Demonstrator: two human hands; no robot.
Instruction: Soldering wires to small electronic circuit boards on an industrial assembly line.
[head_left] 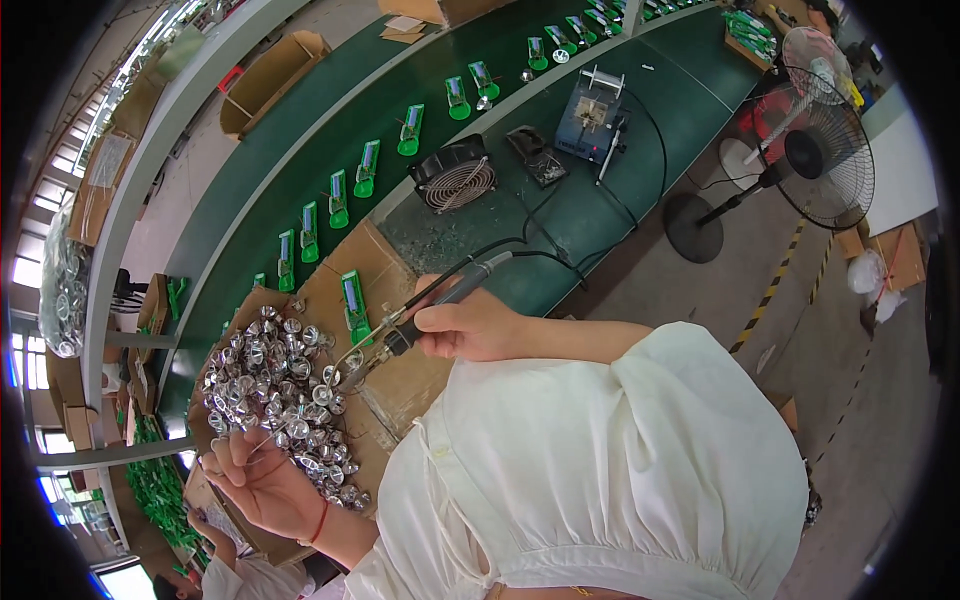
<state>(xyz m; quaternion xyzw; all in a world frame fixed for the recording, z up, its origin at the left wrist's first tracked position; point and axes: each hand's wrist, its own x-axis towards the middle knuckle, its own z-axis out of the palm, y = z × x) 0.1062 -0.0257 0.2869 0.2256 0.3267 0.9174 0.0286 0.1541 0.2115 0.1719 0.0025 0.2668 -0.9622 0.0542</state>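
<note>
Right now my right hand [470,325] has its fingers clamped on the soldering iron [440,298], tip just above the pile of small metal caps [275,385]. My left hand [262,480], beside that pile, pinches thin solder wire [262,441]; it looks light, floppy, best held near its end.

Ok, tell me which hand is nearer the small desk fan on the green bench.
Right. The right hand, gripping the soldering iron, sits just below the small desk fan. The left hand is far off, beyond the pile of silver parts.
</note>
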